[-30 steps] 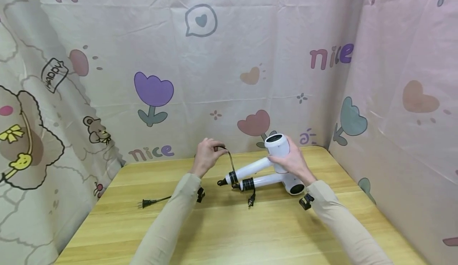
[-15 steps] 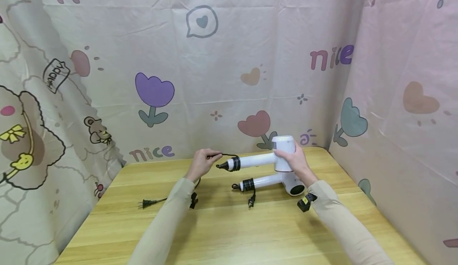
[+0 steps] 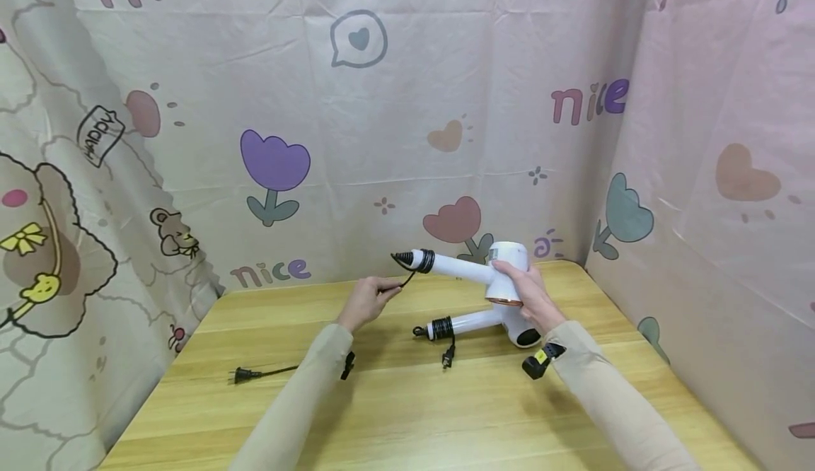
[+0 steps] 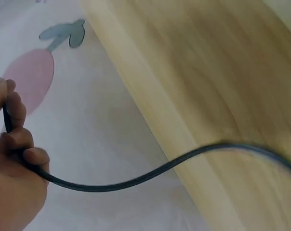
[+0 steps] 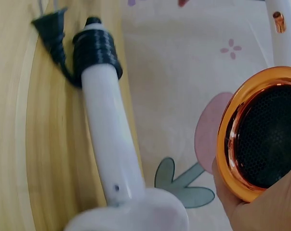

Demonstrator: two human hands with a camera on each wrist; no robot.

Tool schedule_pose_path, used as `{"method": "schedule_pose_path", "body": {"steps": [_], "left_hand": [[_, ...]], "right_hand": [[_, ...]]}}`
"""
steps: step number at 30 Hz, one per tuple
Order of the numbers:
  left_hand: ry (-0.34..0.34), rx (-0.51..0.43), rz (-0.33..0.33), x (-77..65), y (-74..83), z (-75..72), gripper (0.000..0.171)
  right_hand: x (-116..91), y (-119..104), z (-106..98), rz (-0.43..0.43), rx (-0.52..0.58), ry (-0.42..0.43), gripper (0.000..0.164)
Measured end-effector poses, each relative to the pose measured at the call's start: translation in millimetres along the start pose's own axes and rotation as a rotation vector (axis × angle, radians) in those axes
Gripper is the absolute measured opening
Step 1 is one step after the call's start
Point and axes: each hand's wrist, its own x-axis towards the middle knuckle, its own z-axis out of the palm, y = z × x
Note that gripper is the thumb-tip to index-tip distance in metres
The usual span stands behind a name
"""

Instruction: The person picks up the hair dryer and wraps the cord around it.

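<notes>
A white hair dryer (image 3: 460,268) is held up above the table, its handle pointing left with black cord wound round the handle's end. My right hand (image 3: 533,293) grips it by the head; the right wrist view shows its copper-coloured ring (image 5: 224,144) round a dark mesh. Left of the handle tip, my left hand (image 3: 368,303) pinches the loose black cord (image 4: 112,186), which runs back through the curled fingers in the left wrist view. The cord's plug (image 3: 242,375) lies on the table at the left, and part of the cord is hidden by the left forearm.
A second white hair dryer (image 3: 476,322) lies on the wooden table (image 3: 420,421) beneath the held one, cord wound round its handle. Its plug (image 3: 448,356) hangs toward the front. Patterned curtains (image 3: 369,138) stand behind and at both sides.
The held hair dryer has risen and its handle has swung upward, its copper ring now facing down. The left hand has brought the cord under the handle tip; the plug has slid slightly left.
</notes>
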Motion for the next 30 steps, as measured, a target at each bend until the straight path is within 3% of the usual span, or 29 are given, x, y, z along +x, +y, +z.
{"method": "schedule_pose_path", "body": {"steps": [4,9,15,20,25,30], "left_hand": [[-0.057,-0.028,-0.007,-3.2,5.1,5.6,0.021],[-0.034,0.006,0.046,-9.2,8.9,7.6,0.020],[0.010,0.086,0.195,-13.2,16.0,8.9,0.021],[0.066,0.177,0.260,-11.1,25.0,8.3,0.014],[0.080,0.275,0.326,-9.6,40.6,6.9,0.006],[0.167,0.297,0.381,-9.0,44.3,-0.5,0.005]], "right_hand": [[0,-2,5,0.070,0.041,0.037,0.078],[2,-4,8,0.091,0.043,0.153,0.086],[5,-5,12,-0.034,-0.047,0.290,0.087],[5,-2,12,-0.147,-0.246,0.354,0.096],[2,6,9,-0.239,-0.396,0.389,0.101],[1,10,9,-0.317,-0.476,0.386,0.096]]}}
